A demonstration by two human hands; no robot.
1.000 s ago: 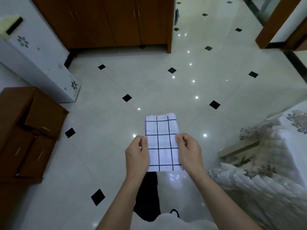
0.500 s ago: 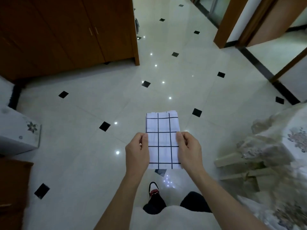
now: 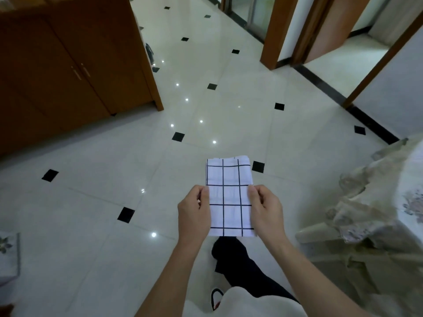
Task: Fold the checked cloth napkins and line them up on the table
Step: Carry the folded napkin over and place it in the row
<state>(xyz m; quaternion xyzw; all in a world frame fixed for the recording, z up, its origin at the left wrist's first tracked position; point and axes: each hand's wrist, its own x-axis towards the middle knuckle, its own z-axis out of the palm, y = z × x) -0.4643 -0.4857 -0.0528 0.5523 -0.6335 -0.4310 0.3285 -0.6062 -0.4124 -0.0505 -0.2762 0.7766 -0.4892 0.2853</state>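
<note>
Where the forearms reach forward, the left hand [image 3: 194, 211] and right hand [image 3: 266, 210] each keep a pinching grip on one long edge of the folded checked napkin [image 3: 230, 195], thumbs on top. It is held flat above the tiled floor [image 3: 91, 213], with a wooden cabinet [image 3: 68, 76] beyond.

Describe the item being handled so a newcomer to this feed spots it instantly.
Start from the glossy pale tiled floor with black diamond insets, right of the brown wooden cabinet. Held above it is a folded white cloth napkin with a black grid, pinched at its long edges by the left hand and right hand. Unlike the floral draped cloth at right, it is checked.
</note>
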